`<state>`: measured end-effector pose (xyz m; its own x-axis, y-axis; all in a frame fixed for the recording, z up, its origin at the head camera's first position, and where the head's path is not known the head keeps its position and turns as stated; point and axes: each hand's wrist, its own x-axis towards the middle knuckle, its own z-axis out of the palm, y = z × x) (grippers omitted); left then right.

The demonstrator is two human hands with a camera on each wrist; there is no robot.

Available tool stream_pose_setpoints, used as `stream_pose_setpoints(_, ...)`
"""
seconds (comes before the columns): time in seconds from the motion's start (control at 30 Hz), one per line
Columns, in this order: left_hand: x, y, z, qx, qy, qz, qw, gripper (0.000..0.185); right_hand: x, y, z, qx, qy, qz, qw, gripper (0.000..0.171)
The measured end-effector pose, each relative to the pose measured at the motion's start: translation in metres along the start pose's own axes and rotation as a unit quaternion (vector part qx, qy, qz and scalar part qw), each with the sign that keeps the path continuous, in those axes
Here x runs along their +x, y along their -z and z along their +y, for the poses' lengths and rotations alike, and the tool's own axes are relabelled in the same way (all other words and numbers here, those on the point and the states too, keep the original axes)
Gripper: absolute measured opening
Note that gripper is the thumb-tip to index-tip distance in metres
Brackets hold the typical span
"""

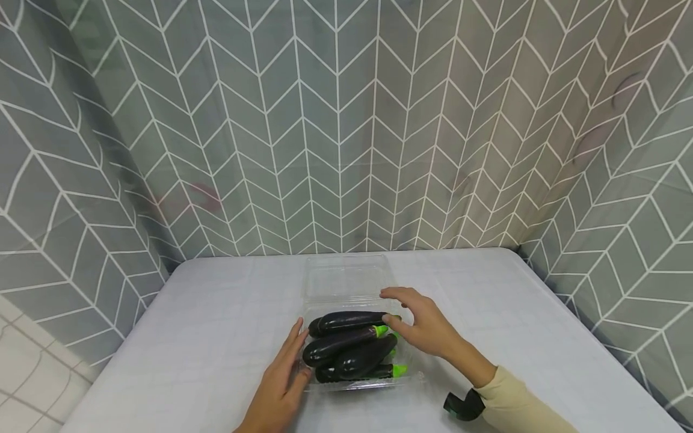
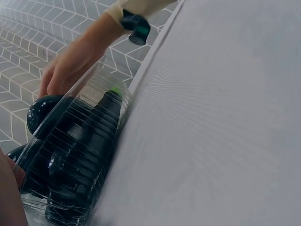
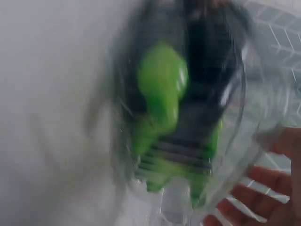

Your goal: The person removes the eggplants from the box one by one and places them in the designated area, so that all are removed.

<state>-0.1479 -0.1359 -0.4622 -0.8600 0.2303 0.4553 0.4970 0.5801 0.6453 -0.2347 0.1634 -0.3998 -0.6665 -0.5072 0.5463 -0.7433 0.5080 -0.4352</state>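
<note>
Several dark, glossy eggplants (image 1: pixel 365 356) with bright green stem ends lie piled in a clear plastic clamshell container (image 1: pixel 365 386). Its lid (image 1: pixel 346 279) is folded back flat, away from me. Along the container's left side rests my left hand (image 1: pixel 278 385), fingers extended and thumb near the front corner. My right hand (image 1: pixel 425 322) is at the right side, spread with fingers slightly bent, its thumb close to the topmost eggplant's stem. In the right wrist view the green stem ends (image 3: pixel 162 84) are blurred, and the fingers (image 3: pixel 268 202) are beside the clear wall.
A white cloth covers the table (image 1: pixel 216 337). Grey curtains (image 1: pixel 335 132) with white chevron lines surround it at the back and sides. A black strap device (image 1: pixel 464 406) is by the right wrist. White tiles (image 1: pixel 32 367) show at lower left.
</note>
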Motion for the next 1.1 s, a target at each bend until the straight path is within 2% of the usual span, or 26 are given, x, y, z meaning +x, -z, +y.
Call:
stream_pose_setpoints(0.07, 0.000, 0.001, 0.000, -0.002, -0.002, -0.003, 1.0000, 0.063, -0.006, -0.002, -0.006, 0.009, 0.032, -0.020, 0.999, 0.044)
stream_pose_setpoints(0.17, 0.000, 0.001, -0.001, -0.008, -0.006, -0.005, 0.9999, 0.063, -0.015, -0.005, -0.013, 0.025, 0.059, -0.057, 0.996, 0.046)
stream_pose_setpoints(0.33, -0.001, 0.000, -0.001, -0.009, -0.001, -0.003, 1.0000, 0.063, -0.026, -0.010, -0.017, 0.013, 0.064, -0.096, 0.993, 0.045)
stream_pose_setpoints(0.53, 0.000, 0.000, 0.001, -0.011, 0.018, 0.000, 0.9998, 0.063, -0.027, -0.011, -0.015, 0.004, 0.073, -0.111, 0.991, 0.044)
stream_pose_setpoints(0.83, 0.000, 0.002, 0.001, -0.003, 0.003, 0.000, 1.0000, 0.061, -0.025, -0.011, -0.010, -0.011, 0.126, -0.115, 0.985, 0.045)
stream_pose_setpoints(1.1, -0.002, 0.001, 0.002, -0.003, 0.002, 0.005, 1.0000, 0.059, -0.027, -0.011, -0.010, -0.007, 0.120, -0.120, 0.986, 0.044)
